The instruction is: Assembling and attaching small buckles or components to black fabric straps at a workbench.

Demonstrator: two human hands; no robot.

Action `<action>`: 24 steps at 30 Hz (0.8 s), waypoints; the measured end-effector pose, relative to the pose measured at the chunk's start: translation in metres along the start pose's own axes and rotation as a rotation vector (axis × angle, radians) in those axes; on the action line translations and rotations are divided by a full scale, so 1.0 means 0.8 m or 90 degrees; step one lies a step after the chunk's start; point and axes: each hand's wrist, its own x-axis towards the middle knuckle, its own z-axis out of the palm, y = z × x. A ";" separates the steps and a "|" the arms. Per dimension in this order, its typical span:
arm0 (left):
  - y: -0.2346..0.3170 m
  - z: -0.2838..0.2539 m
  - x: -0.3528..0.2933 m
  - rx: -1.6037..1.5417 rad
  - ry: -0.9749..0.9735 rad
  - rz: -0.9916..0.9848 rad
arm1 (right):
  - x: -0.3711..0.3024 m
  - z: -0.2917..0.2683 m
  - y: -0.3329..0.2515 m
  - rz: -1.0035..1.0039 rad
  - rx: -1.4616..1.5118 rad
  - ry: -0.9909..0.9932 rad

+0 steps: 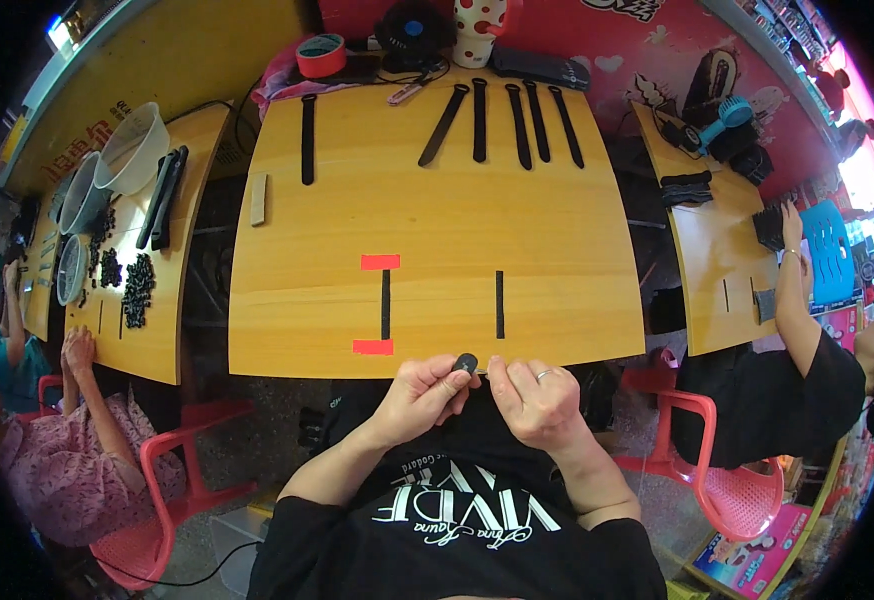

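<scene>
My left hand [427, 388] pinches a black strap with a rounded end [467, 363] at the front edge of the wooden table [307, 290]. Most of the strap is hidden in the fingers. Close by on the right, my right hand [537, 400], with a ring on it, is closed in a pinch. What its fingers hold, if anything, I cannot make out. Ahead of the left hand lies a short black strip [386, 305] between two pieces of red tape, the far one [380, 262] and the near one [373, 348]. A second black strip [500, 305] lies further right.
Several black straps, one a lone strap [308, 140], lie at the table's far side. A small beige bar [259, 199] sits near the left edge. Behind are a red tape roll [321, 56], a black fan [414, 32] and a spotted cup [474, 40]. People work at both side tables.
</scene>
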 end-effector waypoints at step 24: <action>0.006 -0.028 -0.001 0.268 -0.267 -0.128 | 0.016 -0.008 0.044 -0.229 0.248 -0.218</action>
